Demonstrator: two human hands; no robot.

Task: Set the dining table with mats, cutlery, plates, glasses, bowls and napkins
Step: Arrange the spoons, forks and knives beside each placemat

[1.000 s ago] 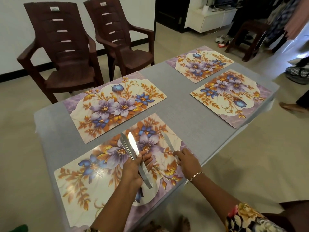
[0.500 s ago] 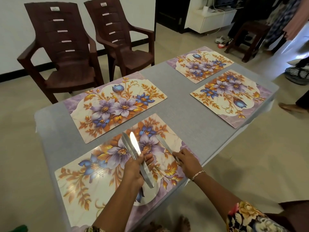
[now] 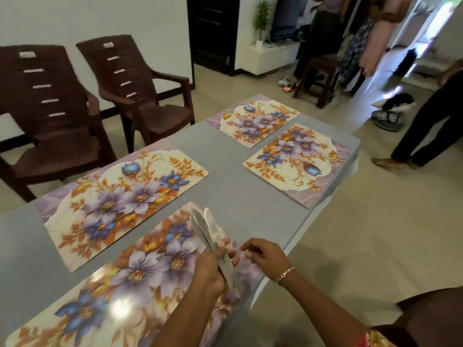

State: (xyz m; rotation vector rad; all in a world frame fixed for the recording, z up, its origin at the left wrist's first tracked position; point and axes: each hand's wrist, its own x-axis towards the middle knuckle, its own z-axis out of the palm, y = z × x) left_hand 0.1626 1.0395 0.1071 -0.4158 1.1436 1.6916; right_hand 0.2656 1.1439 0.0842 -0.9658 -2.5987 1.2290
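Four floral place mats lie on the grey table: the nearest mat, one beyond it, and two at the far end. My left hand is shut on a bunch of table knives, whose blades point away from me above the nearest mat's right part. My right hand hovers just right of the knife handles, fingers apart and curled, with a bracelet on its wrist. No knife lying on the mat can be made out under my hands.
Two brown plastic chairs stand along the table's far side. A brown stool, a striped bag and a standing person's legs occupy the floor to the right. The table's right edge is close to my hands.
My right hand left the knife it was setting on the nearest mat's right side and came over to the knives in my left hand. The view tilted up.
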